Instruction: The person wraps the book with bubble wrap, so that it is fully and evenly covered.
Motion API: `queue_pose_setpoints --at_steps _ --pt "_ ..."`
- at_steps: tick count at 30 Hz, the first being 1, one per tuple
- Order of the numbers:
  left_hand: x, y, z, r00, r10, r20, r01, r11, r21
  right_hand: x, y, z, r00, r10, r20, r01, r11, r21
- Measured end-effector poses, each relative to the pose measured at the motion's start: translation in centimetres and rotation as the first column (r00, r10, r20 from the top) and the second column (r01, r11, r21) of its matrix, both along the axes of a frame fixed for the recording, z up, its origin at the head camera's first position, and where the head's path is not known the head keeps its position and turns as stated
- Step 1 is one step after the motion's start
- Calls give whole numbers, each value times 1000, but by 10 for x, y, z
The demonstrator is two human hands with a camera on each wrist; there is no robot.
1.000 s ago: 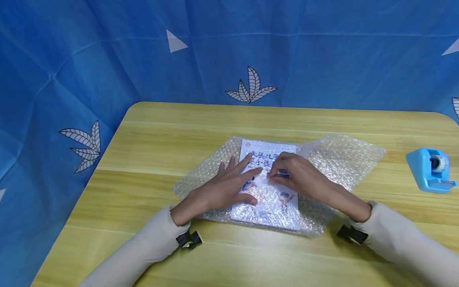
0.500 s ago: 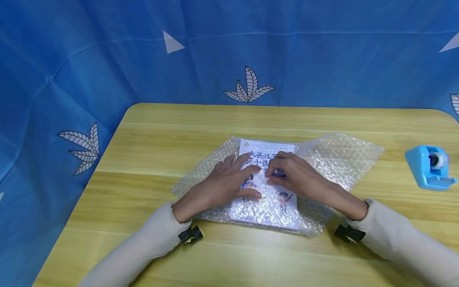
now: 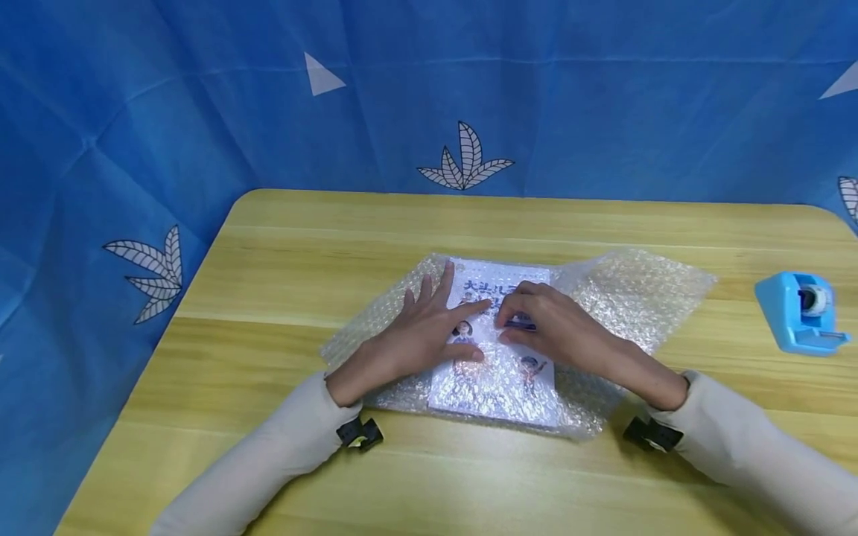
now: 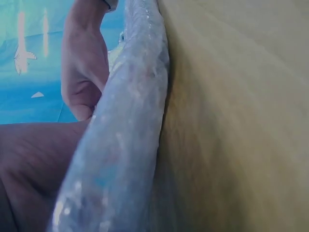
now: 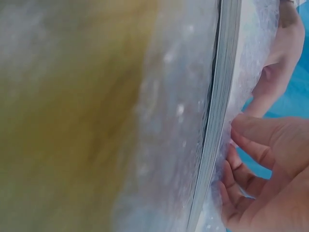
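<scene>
A book [image 3: 492, 394] with a white cover, blue lettering and cartoon children lies on the table under a layer of bubble wrap [image 3: 640, 298]. My left hand [image 3: 418, 335] rests with spread fingers on the wrapped cover's left side. On the other side, my right hand [image 3: 553, 324] curls its fingers and thumb together at the wrap over the middle of the cover. The right wrist view shows the book's page edges [image 5: 219, 111] and my right fingertips [image 5: 239, 128] at the wrap. In the left wrist view, the bubble wrap [image 4: 125, 106] forms a thick rounded edge on the table.
A light blue tape dispenser [image 3: 801, 313] with a roll in it stands at the table's right side. The wooden table [image 3: 302, 246] ends against a blue curtain [image 3: 402, 89] at the back and left. Loose wrap spreads out on both sides of the book.
My left hand has shifted slightly up, its fingers spreading wider over the cover. My right hand stays almost in place at the wrap.
</scene>
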State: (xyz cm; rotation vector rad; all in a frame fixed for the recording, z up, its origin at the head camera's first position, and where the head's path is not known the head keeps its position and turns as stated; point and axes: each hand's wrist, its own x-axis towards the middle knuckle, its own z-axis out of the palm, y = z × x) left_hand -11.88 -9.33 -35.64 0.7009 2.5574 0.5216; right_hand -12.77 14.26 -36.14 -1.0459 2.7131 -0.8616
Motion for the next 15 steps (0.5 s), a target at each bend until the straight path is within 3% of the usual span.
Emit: queue_pose_setpoints --at_steps 15 --pt "-1 1 3 1000 10 3 -10 999 -45 4 6 4 997 50 -58 -52 998 -20"
